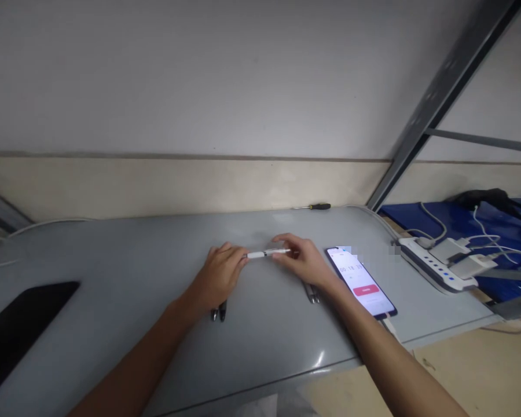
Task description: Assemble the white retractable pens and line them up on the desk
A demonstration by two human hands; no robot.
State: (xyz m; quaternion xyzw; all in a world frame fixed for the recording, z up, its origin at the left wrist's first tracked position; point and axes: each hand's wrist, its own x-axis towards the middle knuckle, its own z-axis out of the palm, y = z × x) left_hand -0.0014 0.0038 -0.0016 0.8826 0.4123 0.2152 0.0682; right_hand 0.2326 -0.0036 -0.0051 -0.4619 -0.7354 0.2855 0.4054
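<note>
A white pen (257, 255) lies level between my two hands, above the middle of the grey table. My left hand (222, 271) is closed around its left end, fingers pinched together. At the other end, the thumb and curled fingers of my right hand (303, 258) grip the pen near its clip, with the index finger arched above it. Beneath my left wrist, the ends of two dark pens (223, 311) stick out, the remainder covered by the hand. Two grey pens (310, 292) lie partly hidden under my right wrist.
Right of my right hand lies a lit phone (359, 279) with a cable. A power strip (436, 266) with plugged-in chargers sits at the table's right end. By the wall lies a screwdriver (319, 206); a black flat object (24, 327) is at left. A metal post (417, 121) rises at right.
</note>
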